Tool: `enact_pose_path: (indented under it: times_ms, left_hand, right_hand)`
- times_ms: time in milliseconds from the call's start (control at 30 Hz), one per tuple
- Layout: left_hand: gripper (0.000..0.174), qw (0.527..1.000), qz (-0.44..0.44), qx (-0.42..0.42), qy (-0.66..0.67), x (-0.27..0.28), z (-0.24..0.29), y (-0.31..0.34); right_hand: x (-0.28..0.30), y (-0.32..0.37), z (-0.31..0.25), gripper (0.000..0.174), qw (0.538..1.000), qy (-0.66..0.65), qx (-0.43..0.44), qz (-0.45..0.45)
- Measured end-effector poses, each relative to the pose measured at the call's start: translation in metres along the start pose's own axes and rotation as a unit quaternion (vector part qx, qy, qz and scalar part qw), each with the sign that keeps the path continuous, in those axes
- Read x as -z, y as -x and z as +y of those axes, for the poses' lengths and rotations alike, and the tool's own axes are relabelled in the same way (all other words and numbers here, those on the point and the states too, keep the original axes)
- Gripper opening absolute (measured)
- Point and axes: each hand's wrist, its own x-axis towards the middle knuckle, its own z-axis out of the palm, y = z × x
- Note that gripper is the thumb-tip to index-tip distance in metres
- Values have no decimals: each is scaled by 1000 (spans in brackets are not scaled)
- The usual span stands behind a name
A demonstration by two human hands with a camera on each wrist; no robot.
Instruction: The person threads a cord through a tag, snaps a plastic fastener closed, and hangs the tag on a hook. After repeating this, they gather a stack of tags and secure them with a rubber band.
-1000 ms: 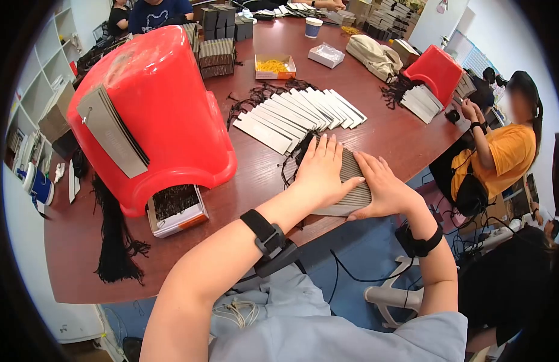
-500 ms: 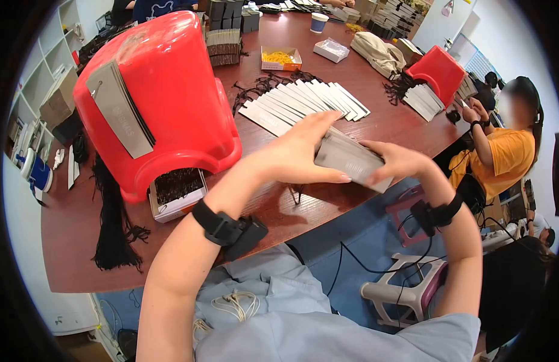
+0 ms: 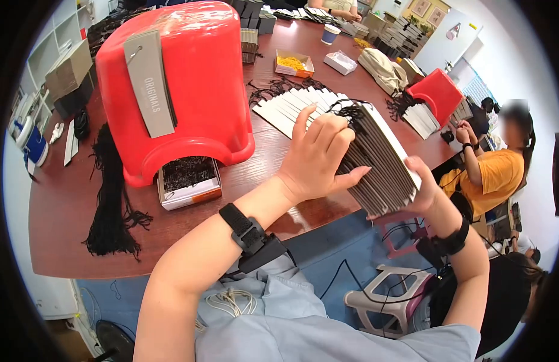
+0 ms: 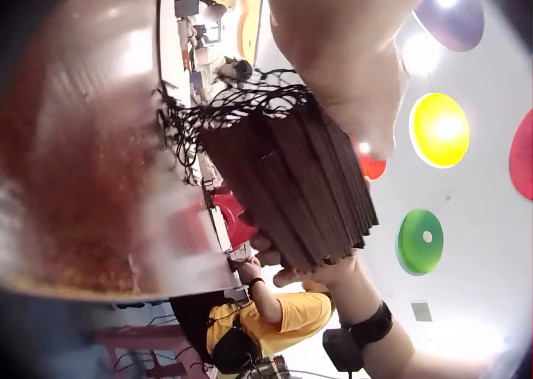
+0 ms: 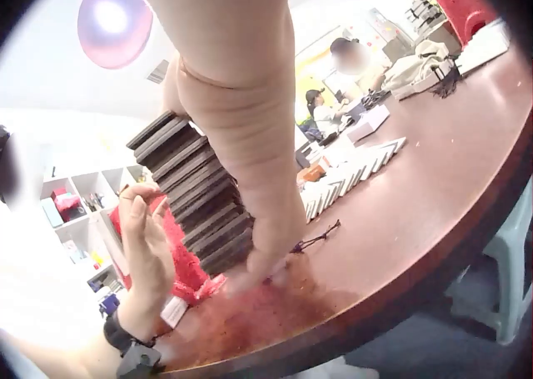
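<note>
A thick stack of grey tags (image 3: pixel 379 160) with black cords (image 3: pixel 352 113) at its upper end is held above the table's front edge. My right hand (image 3: pixel 423 188) grips it from the right and below, with the ridged edges turned towards me. Beside its left side is my left hand (image 3: pixel 318 158), fingers bent loosely near the cords and thumb apart; whether the fingertips touch is unclear. The left wrist view shows the stack (image 4: pixel 291 183) and hanging cords. In the right wrist view the left hand (image 5: pixel 148 250) is beside the stack (image 5: pixel 204 196).
Fanned pale tags (image 3: pixel 285 111) lie behind the hands. At left stands a red stool (image 3: pixel 189 78) over a box of black pieces (image 3: pixel 189 181), with black cords (image 3: pixel 110 205) alongside. Farther back are a yellow-filled box (image 3: pixel 293 63) and cup (image 3: pixel 330 34). A person in orange (image 3: pixel 499 175) sits right.
The stack has been lifted and tilted so its ridged edges and cords face up. My left hand has let go of its side and moved to the corded end; the right still grips it.
</note>
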Motion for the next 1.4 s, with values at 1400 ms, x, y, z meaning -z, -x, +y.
enact_pose_path:
  times_ms: [1400]
  left_hand:
    - [18,943,-5,334,-14,39,-31,-11]
  right_hand:
    - [1,38,53,52,981,-173,60,-59]
